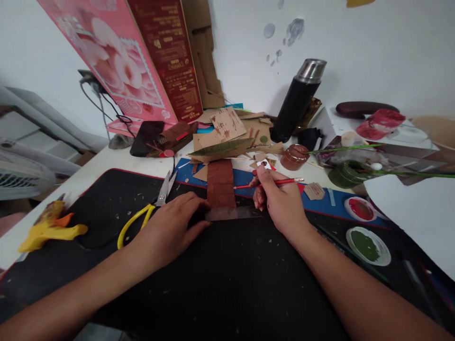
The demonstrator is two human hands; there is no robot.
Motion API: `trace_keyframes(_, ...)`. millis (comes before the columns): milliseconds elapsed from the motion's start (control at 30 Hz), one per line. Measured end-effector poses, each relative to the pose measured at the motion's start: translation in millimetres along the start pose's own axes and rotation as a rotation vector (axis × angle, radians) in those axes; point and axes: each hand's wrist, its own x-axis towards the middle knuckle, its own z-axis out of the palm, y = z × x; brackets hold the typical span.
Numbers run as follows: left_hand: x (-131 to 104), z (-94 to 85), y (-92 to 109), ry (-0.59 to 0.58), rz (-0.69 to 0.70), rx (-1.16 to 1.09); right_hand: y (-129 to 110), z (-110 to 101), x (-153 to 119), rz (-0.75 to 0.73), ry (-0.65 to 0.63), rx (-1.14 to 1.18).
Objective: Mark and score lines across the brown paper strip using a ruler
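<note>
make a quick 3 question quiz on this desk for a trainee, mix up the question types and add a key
1. Short answer: what is the right hand holding?
2. True or false: the yellow-handled scissors lie with their blades closed.
3. Fill in the blank: the tall black flask leaning up behind the clutter has a ____ cap.

Key:
1. A red pencil.
2. False; the blades are spread apart.
3. Silver.
</note>
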Motion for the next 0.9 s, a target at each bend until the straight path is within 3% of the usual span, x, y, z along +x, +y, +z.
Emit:
trace_keyframes(400,10,-12.2,-3,0.015,-0.020,-0.053,-3,3,-4,-0.074,0.005,-0.017)
trace_keyframes(700,13,-3.4,-11,-0.012,-0.070,-0.076,0,2,-4,-0.077,0.003,-0.025)
trace_keyframes(900,12,-1.1,-14,0.022,-0.032,-0.108,1,3,-4,-0.056,-0.003,-0.044)
